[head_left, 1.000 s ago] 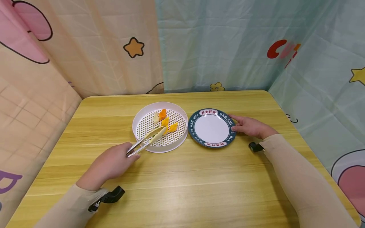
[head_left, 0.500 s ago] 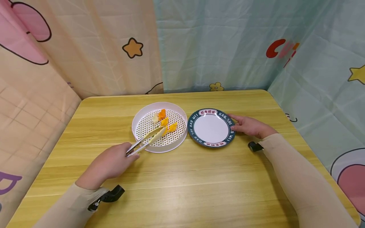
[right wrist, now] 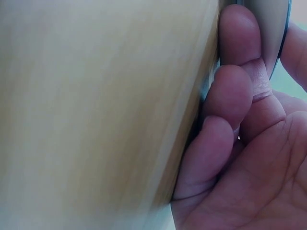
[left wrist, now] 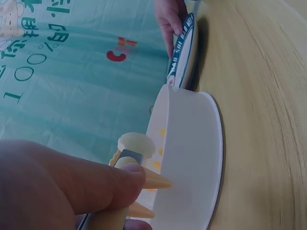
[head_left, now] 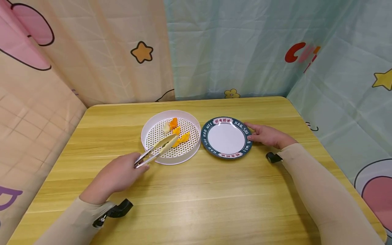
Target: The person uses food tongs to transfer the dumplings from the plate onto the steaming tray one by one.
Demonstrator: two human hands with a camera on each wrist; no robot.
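Note:
Between its thumb and fingers my left hand [head_left: 119, 175] pinches metal tongs [head_left: 153, 151] with cream-coloured ends. These reach over a round white perforated tray [head_left: 176, 161], the tips slightly apart, close by small yellow dumpling-shaped pieces [head_left: 185, 137]. Behind them lie an orange piece [head_left: 173, 123] and a cream one [head_left: 166, 128]. My right hand [head_left: 271, 136] holds the right rim of a bare white plate [head_left: 226, 137] with a green lettered border. In the right wrist view, curled fingers [right wrist: 230, 96] sit low at the plate's edge [right wrist: 261, 28], with the thumb on its other side.
Tray and plate stand side by side, their rims close together, on a wooden table [head_left: 202, 197]. Printed curtains [head_left: 229, 51] hang along the table's back and sides. A black wrist camera [head_left: 120, 209] sticks out by the left sleeve.
The tongs' tips have drawn slightly left, and more of the yellow pieces shows beside them. My right hand and the plate stay as they were.

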